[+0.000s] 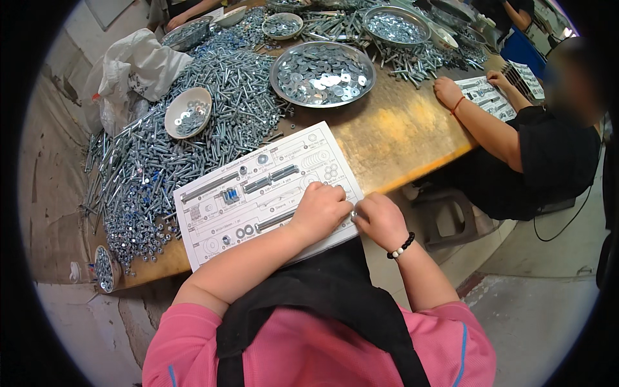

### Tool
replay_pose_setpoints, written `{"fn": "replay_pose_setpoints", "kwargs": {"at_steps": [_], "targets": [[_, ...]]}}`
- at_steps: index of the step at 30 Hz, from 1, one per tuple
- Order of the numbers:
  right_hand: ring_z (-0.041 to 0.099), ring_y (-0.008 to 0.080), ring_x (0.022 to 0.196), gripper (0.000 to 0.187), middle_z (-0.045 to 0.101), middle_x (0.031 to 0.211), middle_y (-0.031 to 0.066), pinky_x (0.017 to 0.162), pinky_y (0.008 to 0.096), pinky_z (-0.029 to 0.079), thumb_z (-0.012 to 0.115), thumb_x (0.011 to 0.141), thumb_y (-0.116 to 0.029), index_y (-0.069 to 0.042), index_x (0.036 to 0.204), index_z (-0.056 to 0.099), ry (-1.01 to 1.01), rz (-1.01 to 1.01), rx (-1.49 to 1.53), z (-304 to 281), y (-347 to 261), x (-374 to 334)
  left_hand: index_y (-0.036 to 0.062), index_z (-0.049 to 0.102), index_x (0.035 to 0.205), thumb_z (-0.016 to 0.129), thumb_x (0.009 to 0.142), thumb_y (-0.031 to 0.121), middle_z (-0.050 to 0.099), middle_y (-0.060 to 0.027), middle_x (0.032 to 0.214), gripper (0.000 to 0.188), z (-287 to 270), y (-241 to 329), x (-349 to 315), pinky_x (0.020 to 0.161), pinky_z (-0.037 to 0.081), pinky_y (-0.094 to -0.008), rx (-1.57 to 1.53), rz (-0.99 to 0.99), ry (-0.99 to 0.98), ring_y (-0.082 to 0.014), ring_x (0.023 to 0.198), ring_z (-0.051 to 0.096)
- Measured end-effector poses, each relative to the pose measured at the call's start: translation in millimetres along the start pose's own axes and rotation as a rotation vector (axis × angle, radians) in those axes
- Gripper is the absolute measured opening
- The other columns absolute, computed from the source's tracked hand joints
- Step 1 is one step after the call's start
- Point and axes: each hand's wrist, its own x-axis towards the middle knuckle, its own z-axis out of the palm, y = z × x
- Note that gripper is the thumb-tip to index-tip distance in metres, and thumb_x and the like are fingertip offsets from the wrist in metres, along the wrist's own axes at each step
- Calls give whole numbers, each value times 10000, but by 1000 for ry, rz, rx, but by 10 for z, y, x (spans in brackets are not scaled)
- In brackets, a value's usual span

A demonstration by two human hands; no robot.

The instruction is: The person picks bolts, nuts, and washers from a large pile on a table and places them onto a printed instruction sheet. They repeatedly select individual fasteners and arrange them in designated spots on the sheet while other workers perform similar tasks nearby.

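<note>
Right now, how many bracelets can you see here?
2: a black-and-white beaded bracelet just behind the person's right hand, and a red bracelet on the co-worker's nearer arm, to the right. More may be hidden near the picture's top edge.

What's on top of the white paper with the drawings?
Metal bolts, washers and nuts lie on the white paper. The person's left hand and forearm are over it too, so whatever they cover can't be seen.

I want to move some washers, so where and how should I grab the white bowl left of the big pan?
I'd pinch the white bowl by its near rim, coming from your side: that thin edge stands above the bolts crowding around it.
</note>
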Motion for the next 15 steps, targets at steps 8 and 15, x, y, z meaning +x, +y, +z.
{"fn": "replay_pose_setpoints", "kwargs": {"at_steps": [8, 15], "targets": [[518, 264, 652, 113, 493, 662, 77, 561, 370, 428, 672, 645, -126, -79, 687, 578, 23, -200, -3, 15, 42, 16, 114, 589, 794, 632, 674, 124, 544, -31, 798, 128, -37, -18, -61, 693, 371, -347, -93, -34, 132, -217, 777, 538], [533, 254, 667, 111, 508, 674, 67, 596, 353, 453, 670, 658, -120, -69, 713, 588, 47, -93, -70, 24, 44, 82, 87, 553, 909, 666, 666, 131, 571, -61, 848, 272, 52, 12, -43, 735, 379, -361, -146, -130, -6, -248, 823, 548]]}}
